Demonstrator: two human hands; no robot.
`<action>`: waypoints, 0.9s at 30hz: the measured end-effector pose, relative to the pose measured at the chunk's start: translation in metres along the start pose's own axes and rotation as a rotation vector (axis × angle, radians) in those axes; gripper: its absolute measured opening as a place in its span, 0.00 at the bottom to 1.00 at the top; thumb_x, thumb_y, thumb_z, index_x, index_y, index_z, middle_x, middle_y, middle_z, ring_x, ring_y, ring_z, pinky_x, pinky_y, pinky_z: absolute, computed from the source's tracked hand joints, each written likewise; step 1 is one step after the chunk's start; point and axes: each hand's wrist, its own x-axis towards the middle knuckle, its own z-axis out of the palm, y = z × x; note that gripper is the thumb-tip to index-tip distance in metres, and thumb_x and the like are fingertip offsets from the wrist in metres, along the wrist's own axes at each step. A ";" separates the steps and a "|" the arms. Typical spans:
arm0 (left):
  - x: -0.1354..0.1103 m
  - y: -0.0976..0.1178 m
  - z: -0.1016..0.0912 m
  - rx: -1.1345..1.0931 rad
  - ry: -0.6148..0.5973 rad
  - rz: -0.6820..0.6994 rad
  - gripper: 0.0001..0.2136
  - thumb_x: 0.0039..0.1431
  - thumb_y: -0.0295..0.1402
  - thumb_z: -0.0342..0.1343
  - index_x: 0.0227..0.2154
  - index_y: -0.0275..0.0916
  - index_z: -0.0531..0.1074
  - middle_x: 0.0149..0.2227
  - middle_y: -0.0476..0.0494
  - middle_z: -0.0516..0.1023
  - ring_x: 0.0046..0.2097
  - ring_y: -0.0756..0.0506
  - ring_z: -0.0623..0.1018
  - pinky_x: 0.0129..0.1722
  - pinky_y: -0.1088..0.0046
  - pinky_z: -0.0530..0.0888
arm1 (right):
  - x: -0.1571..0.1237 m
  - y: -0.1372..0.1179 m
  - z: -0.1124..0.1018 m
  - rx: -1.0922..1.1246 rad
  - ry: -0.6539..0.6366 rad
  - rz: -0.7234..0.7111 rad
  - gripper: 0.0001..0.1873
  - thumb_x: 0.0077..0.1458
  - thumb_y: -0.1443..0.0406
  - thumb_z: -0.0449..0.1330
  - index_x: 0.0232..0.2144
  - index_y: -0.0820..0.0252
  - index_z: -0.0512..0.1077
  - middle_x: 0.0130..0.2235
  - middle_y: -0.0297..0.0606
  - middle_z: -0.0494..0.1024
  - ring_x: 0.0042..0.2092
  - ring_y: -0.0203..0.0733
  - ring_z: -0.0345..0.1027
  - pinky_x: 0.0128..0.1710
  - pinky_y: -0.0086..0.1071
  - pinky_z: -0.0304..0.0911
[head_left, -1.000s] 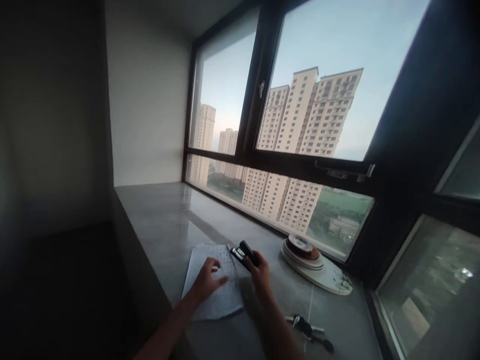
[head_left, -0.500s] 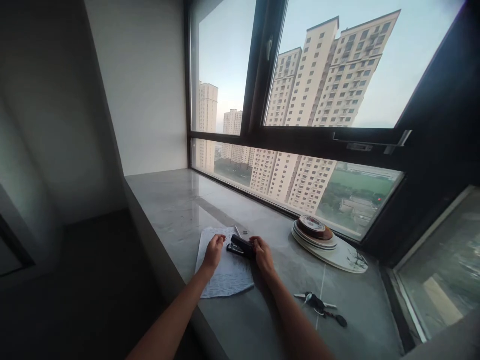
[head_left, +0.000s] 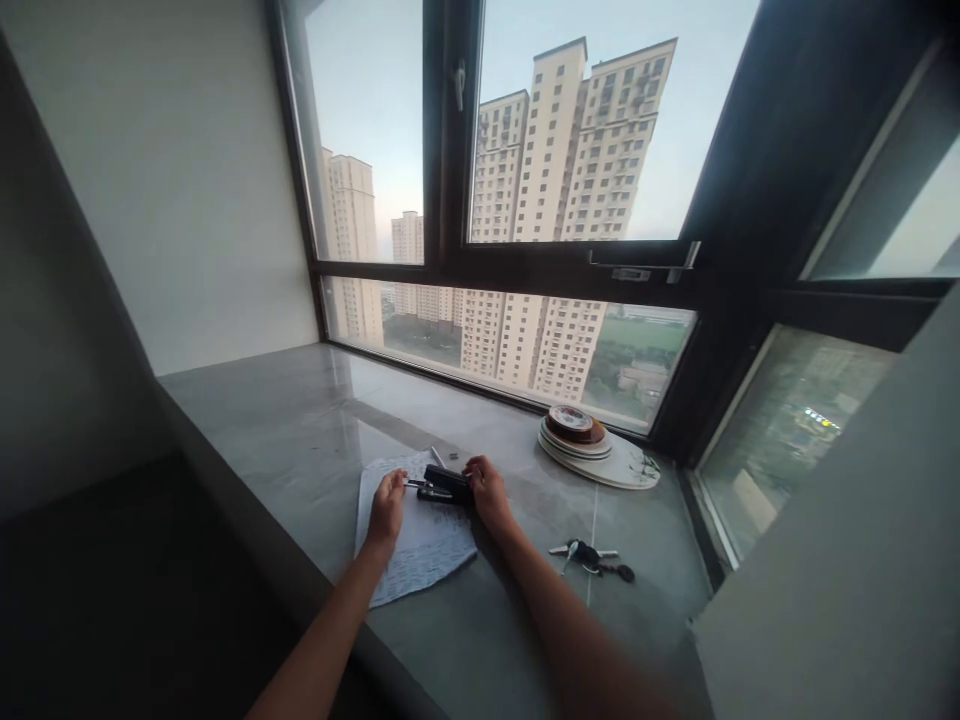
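A black stapler [head_left: 448, 486] is tilted above the written-on paper sheets [head_left: 424, 572], with its top and lower parts spread apart. My right hand [head_left: 489, 497] is closed around its right end. The fingers of my left hand [head_left: 386, 510] pinch a thin metal strip [head_left: 413, 485] at the stapler's left end; whether it is loose staples or part of the stapler I cannot tell. A pen-like white stick [head_left: 437, 457] lies at the top edge of the paper, partly behind the stapler. Beside it sits a small grey piece [head_left: 454, 456], too small to name.
On the grey stone sill [head_left: 285, 420], a bunch of keys [head_left: 589, 556] lies right of my right forearm. Stacked plates [head_left: 630, 468] with a round brown-rimmed item [head_left: 571, 420] on top stand near the window frame [head_left: 510, 275]. A wall edge [head_left: 840, 560] rises at the right.
The view has turned to the right. My left hand has come up to the stapler's left end, where a thin metal strip now shows between fingers and stapler. My right hand keeps its hold.
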 end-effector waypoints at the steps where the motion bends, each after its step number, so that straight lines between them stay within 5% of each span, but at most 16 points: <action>1: 0.001 -0.001 0.000 -0.029 -0.010 -0.015 0.23 0.55 0.54 0.55 0.41 0.38 0.75 0.48 0.36 0.78 0.52 0.39 0.77 0.52 0.61 0.73 | -0.001 -0.002 -0.001 -0.007 -0.034 -0.036 0.17 0.62 0.59 0.48 0.41 0.56 0.74 0.38 0.37 0.81 0.39 0.44 0.74 0.41 0.34 0.65; 6: 0.002 -0.001 0.000 -0.267 0.009 -0.109 0.18 0.54 0.47 0.61 0.39 0.38 0.76 0.47 0.39 0.77 0.50 0.42 0.78 0.51 0.65 0.74 | -0.013 -0.013 0.000 -0.219 -0.252 -0.255 0.16 0.54 0.65 0.64 0.46 0.55 0.76 0.39 0.37 0.82 0.41 0.47 0.75 0.42 0.35 0.67; 9: 0.001 0.004 -0.001 -0.419 0.039 -0.180 0.18 0.54 0.45 0.62 0.41 0.38 0.75 0.44 0.39 0.79 0.45 0.43 0.80 0.47 0.66 0.76 | -0.020 -0.022 0.003 -0.332 -0.194 -0.448 0.18 0.57 0.70 0.62 0.50 0.54 0.75 0.44 0.39 0.82 0.46 0.48 0.74 0.45 0.37 0.67; 14: -0.002 0.010 -0.001 -0.479 0.030 -0.193 0.23 0.50 0.50 0.63 0.40 0.35 0.75 0.35 0.41 0.81 0.36 0.43 0.81 0.37 0.68 0.76 | -0.029 -0.035 0.010 -0.549 -0.197 -0.998 0.22 0.64 0.73 0.56 0.58 0.50 0.70 0.52 0.39 0.80 0.55 0.47 0.68 0.55 0.43 0.61; 17: -0.002 0.007 -0.001 -0.458 0.013 -0.173 0.24 0.45 0.47 0.66 0.41 0.35 0.75 0.32 0.44 0.81 0.32 0.45 0.80 0.34 0.70 0.76 | -0.031 -0.036 0.012 -0.621 -0.183 -1.123 0.22 0.66 0.74 0.54 0.59 0.52 0.70 0.51 0.38 0.80 0.54 0.45 0.68 0.56 0.42 0.60; 22: -0.003 0.005 -0.003 -0.432 0.032 -0.153 0.19 0.49 0.43 0.66 0.39 0.35 0.74 0.33 0.43 0.81 0.33 0.45 0.81 0.36 0.68 0.77 | -0.029 -0.032 0.008 -0.532 -0.109 -0.979 0.24 0.63 0.76 0.53 0.56 0.52 0.72 0.50 0.40 0.81 0.53 0.46 0.69 0.54 0.43 0.61; 27: -0.006 0.010 -0.005 -0.332 0.077 -0.081 0.21 0.54 0.48 0.62 0.39 0.35 0.71 0.32 0.41 0.80 0.29 0.44 0.82 0.33 0.63 0.79 | -0.015 -0.017 -0.009 -0.183 0.138 -0.309 0.14 0.55 0.64 0.62 0.44 0.61 0.78 0.41 0.45 0.83 0.42 0.51 0.74 0.45 0.43 0.67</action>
